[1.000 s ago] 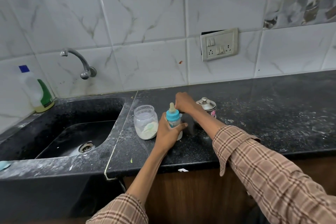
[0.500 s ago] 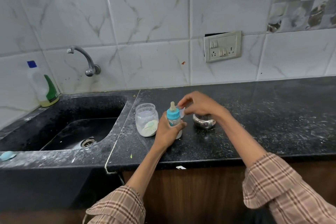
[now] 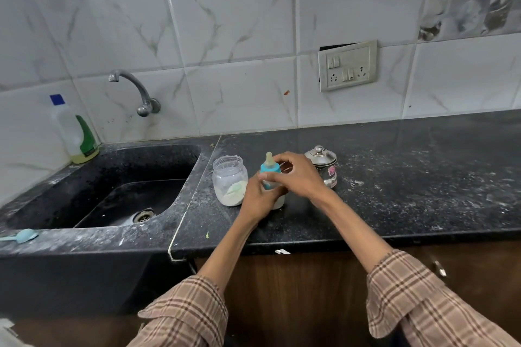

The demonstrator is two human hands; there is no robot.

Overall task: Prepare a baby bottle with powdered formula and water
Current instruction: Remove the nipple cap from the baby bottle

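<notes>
2 bare hands are seen meeting at a baby bottle [image 3: 272, 177] that stands upright on the dark speckled surface [image 3: 394, 177], just right of the sink [image 3: 118, 194]. The left hand [image 3: 258, 197] is wrapped around the lower body of the bottle, its grip closed on it from the near side. The right hand [image 3: 298, 175] is laid across the bottle just below the blue collar, with its fingers [image 3: 275, 176] curled against the bottle's front; whether anything small is pinched in that grip cannot be told. The pale teat is left uncovered and points up above both hands.

Just beside the bottle on its left, a clear open jar [image 3: 229, 180] is seen, with white powder settled at the bottom and a pale green scoop resting in it. Behind the right hand, a lidded steel container [image 3: 322, 162] with a knob on top is partly hidden. White dust is scattered over the surface and the sink rim.

At the far left corner of the sink, a dish liquid bottle [image 3: 76, 132] with a blue cap is stood against the tiled wall, and a curved tap [image 3: 135, 90] is mounted above the basin. A light blue spoon [image 3: 21, 236] is laid on the near sink edge. Plaid sleeves [image 3: 417, 298] are pushed up both forearms.
</notes>
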